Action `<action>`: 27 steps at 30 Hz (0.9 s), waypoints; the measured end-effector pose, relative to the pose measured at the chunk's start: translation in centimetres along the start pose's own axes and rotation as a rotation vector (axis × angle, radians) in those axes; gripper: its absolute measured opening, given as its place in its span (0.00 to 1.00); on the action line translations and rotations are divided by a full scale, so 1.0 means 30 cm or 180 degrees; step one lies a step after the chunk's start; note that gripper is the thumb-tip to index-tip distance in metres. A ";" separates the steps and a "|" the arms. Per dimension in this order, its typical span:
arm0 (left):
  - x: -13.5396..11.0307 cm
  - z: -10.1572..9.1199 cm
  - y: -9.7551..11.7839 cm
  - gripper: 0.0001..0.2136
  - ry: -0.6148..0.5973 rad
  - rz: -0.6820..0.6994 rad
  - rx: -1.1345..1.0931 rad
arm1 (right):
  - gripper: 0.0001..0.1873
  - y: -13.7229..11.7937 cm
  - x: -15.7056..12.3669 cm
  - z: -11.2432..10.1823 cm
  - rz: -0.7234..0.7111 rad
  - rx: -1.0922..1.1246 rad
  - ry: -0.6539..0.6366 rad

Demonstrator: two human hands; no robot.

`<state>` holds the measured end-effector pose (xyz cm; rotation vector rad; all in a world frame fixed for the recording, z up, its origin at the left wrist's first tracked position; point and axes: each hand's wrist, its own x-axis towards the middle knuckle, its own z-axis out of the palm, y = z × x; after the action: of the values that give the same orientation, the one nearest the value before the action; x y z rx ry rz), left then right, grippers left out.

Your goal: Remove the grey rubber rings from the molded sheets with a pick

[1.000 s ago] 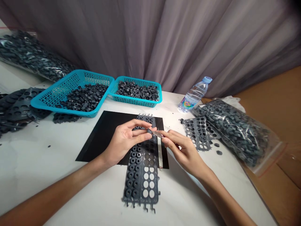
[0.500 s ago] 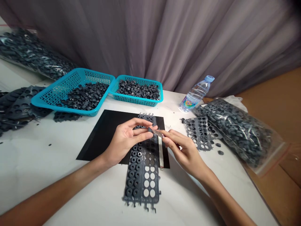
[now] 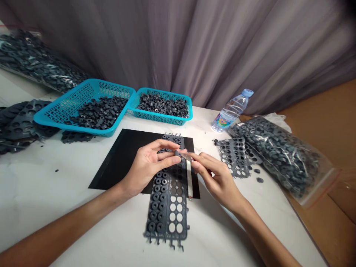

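Observation:
My left hand [image 3: 151, 159] pinches a small dark rubber piece [image 3: 177, 152] between thumb and fingers. In my right hand [image 3: 215, 174] is a small pointed metal blade [image 3: 185, 156], its tip against or very close to that piece. Its handle is hidden by my fingers. Under both hands lies a dark moulded rubber sheet [image 3: 164, 222]. Ring-shaped parts sit along its left columns, and open round holes show on its right. The sheet rests partly on a black mat [image 3: 111, 170], beside a pale narrow strip [image 3: 190, 181].
Two blue baskets [image 3: 111, 130] [image 3: 161, 118] of small dark parts stand at the back. A water bottle [image 3: 232, 109], a punched sheet [image 3: 233, 157] and a filled plastic bag [image 3: 280, 157] lie right. More sheets [image 3: 23, 122] and another bag [image 3: 41, 63] are left.
Both hands keep nearly the same pose, with the blade still at the small piece. The whole view has shifted slightly; nothing has been let go.

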<state>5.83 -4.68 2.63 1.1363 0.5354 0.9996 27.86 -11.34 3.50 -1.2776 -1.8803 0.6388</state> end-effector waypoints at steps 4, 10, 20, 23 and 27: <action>-0.001 0.002 0.007 0.14 0.0022 -0.0022 -0.0010 | 0.20 0.000 0.000 -0.004 0.0019 -0.0045 0.0011; -0.002 0.004 0.011 0.13 -0.0021 0.0017 -0.0058 | 0.20 0.001 -0.003 -0.006 -0.0018 -0.0054 -0.0006; 0.000 0.002 0.010 0.12 -0.0068 0.0083 -0.0049 | 0.20 -0.005 0.002 -0.007 -0.0101 -0.0065 0.0001; 0.000 0.001 0.008 0.12 -0.0068 0.0085 -0.0016 | 0.20 -0.005 0.002 -0.006 -0.0113 -0.0038 0.0005; 0.001 0.003 0.008 0.12 -0.0043 0.0113 0.0018 | 0.20 -0.002 0.002 -0.006 -0.0126 -0.0027 0.0014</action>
<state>5.83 -4.69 2.90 1.1603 0.5090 1.0209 27.96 -11.31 3.67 -1.2433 -1.9019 0.6074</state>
